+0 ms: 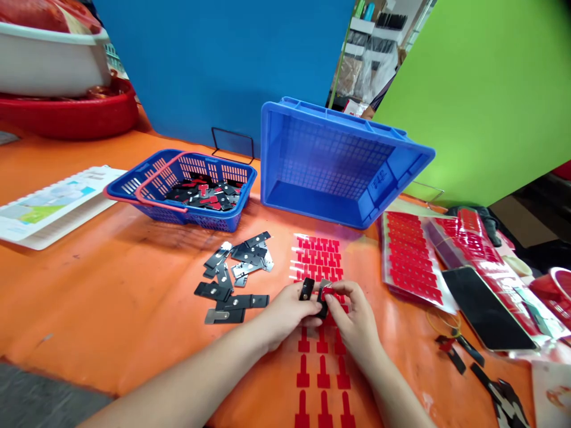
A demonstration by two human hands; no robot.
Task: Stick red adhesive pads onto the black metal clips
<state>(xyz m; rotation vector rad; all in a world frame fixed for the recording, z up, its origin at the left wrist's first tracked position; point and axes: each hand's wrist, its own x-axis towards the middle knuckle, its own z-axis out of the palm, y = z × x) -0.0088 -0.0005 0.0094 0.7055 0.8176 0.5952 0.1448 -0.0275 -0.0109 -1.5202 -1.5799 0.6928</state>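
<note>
My left hand (294,309) is closed on two small flat black plates; one black plate (307,289) sticks up between its fingers. Thumb and fingers of my right hand (354,315) pinch a red sticker (329,291) against the other plate. Beneath both hands lies a sheet of red T-shaped stickers (323,362) in rows, partly hidden by them. To the left of my left hand is a loose pile of black and silver metal plates (232,300), some with a round rivet.
A blue basket (214,220) with a red handle holds similar plates, some with red pieces. Behind my hands a large blue crate (312,208) lies on its side. Right are more red sticker sheets (413,255), a dark phone (488,309) and loose black pieces (499,392). A notebook (53,208) is left.
</note>
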